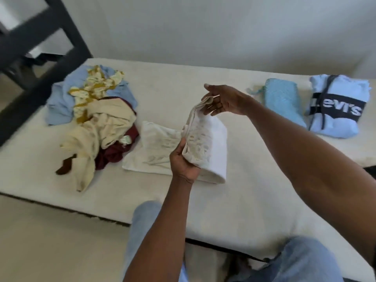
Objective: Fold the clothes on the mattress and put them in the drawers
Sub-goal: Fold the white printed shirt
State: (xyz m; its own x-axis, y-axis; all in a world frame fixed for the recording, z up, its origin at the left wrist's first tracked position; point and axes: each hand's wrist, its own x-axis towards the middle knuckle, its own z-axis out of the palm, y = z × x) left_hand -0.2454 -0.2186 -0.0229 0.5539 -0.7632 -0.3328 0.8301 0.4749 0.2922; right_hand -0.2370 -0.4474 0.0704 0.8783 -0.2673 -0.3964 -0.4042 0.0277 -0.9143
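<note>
A white garment (211, 137) with a faint print lies half folded in the middle of the mattress (234, 200). My left hand (181, 159) grips its near folded edge. My right hand (223, 100) pinches the far corner between thumb and fingers and lifts it above the mattress. To the left sits an unfolded pile (91, 110) of light blue, cream, yellow-patterned and maroon clothes. At the right lie a folded turquoise garment (282, 100) and a folded light blue Levi's hoodie (337, 106).
A dark frame (40, 43) stands at the far left beyond the mattress. A pale wall (203, 33) runs behind. My knees in light jeans (142, 224) are at the mattress's near edge, over beige floor (50, 241).
</note>
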